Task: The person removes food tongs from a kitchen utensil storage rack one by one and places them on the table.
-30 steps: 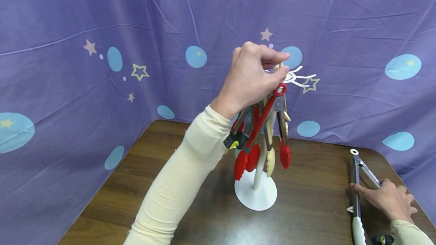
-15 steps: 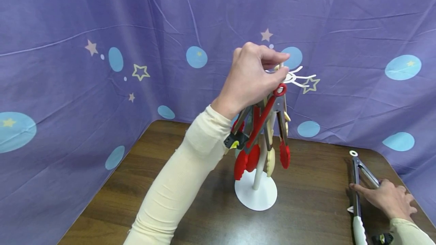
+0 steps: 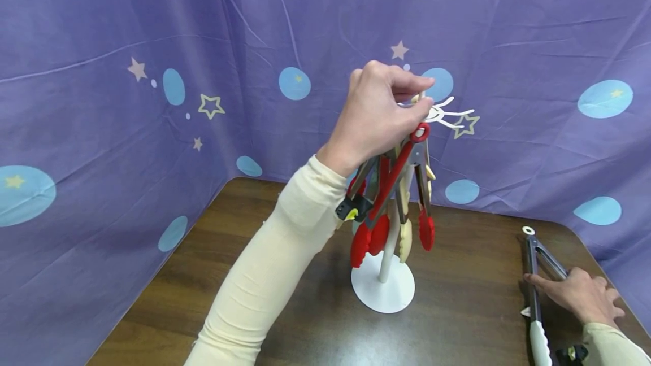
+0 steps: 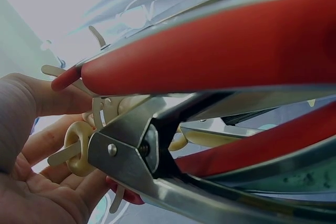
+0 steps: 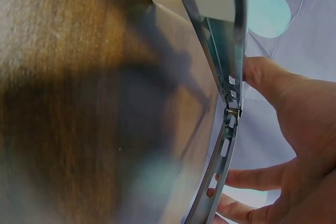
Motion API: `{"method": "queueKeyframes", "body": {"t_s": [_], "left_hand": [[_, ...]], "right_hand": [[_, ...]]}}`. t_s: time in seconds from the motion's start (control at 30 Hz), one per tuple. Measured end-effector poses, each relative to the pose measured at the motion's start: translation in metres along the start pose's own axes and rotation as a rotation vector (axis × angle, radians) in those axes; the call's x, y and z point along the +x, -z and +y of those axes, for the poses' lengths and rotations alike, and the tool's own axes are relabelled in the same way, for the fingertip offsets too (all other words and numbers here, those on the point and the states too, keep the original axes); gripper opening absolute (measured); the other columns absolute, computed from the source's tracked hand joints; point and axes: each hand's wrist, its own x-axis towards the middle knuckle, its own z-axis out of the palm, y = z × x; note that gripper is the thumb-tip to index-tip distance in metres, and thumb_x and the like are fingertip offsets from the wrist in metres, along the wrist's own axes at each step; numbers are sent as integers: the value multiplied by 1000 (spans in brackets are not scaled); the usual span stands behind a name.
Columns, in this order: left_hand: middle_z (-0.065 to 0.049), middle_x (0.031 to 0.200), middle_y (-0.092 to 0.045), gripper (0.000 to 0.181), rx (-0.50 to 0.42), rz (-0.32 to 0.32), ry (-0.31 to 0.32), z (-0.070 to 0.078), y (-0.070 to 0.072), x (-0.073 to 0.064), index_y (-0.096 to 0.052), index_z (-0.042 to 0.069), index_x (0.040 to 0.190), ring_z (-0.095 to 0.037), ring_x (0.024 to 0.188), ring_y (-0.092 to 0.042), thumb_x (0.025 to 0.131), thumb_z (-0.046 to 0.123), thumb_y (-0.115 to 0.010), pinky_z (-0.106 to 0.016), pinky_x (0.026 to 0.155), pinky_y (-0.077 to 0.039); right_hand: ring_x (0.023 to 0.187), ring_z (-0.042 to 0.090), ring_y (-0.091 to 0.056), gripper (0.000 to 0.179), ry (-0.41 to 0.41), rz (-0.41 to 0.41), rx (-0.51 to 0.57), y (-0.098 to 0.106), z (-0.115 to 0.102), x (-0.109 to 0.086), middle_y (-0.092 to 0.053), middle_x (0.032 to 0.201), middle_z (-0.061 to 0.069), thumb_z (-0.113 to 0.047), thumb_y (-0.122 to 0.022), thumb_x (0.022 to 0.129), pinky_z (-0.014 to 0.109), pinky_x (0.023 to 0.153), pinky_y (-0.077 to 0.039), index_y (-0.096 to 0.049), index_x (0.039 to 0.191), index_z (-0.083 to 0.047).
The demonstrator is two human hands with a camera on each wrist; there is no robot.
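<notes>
Where purple cloth [image 3: 325,16] backs the brown table [image 3: 458,309], left grip [image 3: 373,109] pinches the stand [image 3: 382,297], right grip [image 3: 582,295] tongs [image 3: 535,303].

The right hand [image 5: 302,140] spreads beside metal tongs [image 5: 227,48] — thumb at one arm, fingertips at the slotted other, seemingly touching. Shadow darkens the blurred wooden table [image 5: 68,30]; a lavender cloth [image 5: 310,45] shows behind.

My head cam looks fwd & down across the table [image 3: 305,323] from farther off. L wrist cam faces my L hand [image 3: 373,109], v. close to the hung tongs [image 4: 121,142]; R wrist cam, also close, faces my R hand [image 3: 585,297] & white-tipped tongs [image 5: 223,40], table at frame L. Each wrist view shares its hand & tongs w/ head view.
</notes>
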Motion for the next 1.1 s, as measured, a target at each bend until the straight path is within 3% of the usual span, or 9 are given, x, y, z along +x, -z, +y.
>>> {"method": "queueKeyframes", "body": {"t_s": [0.33, 0.7, 1.1], "left_hand": [[-4, 101, -78, 23, -11, -1, 4, 0, 0, -2, -79, 7, 109, -7, 87, -73, 86, 10, -74, -13, 79, -52], [-4, 100, -78, 22, -8, 3, -2, -1, 0, -1, -80, 7, 108, -6, 86, -72, 86, 10, -75, -13, 78, -52], [-5, 100, -78, 22, -21, 2, -4, -1, 0, 0, -79, 7, 107, -6, 86, -73, 86, 10, -75, -13, 78, -52]], "right_hand": [[115, 80, -16, 92, -36, -41, -20, -1, -1, 4, -22, 117, 59, -70, -72, 78, 87, 90, -20, -49, 98, 17], [120, 80, -11, 98, -70, -76, -44, 1, -5, 3, -15, 125, 62, -68, -69, 82, 85, 95, -20, -41, 111, 22], [121, 81, -7, 107, -55, -96, -37, 0, 0, 9, -11, 128, 63, -74, -64, 82, 87, 94, -16, -38, 121, 22]]}}
